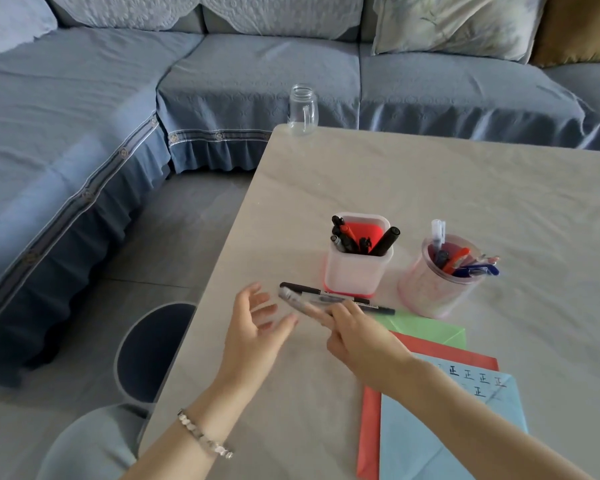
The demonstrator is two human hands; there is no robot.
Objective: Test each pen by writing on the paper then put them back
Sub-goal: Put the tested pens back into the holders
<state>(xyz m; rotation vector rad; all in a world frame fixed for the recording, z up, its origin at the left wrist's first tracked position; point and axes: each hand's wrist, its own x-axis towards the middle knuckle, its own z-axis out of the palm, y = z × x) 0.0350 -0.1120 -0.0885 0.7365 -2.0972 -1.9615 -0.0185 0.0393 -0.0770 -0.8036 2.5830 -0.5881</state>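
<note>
Grey pen (298,301), blurred, gripped in our right hand (361,341) at frame centre; left hand (253,327) just beside it, fingers spread, holding nothing. Black marker (305,289) lies on table (430,185) by white pot (357,271); blue paper (447,438) lower right.

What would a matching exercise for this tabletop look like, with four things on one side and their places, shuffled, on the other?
Things:
1. glass jar
2. black marker
3. clear pen
4. blue paper

Places:
A. lying on the red paper
B. held in the right hand
C. at the far corner of the table
D. lying flat on the table in front of the white pen holder

Pairs: 1-C, 2-D, 3-B, 4-A.
</note>
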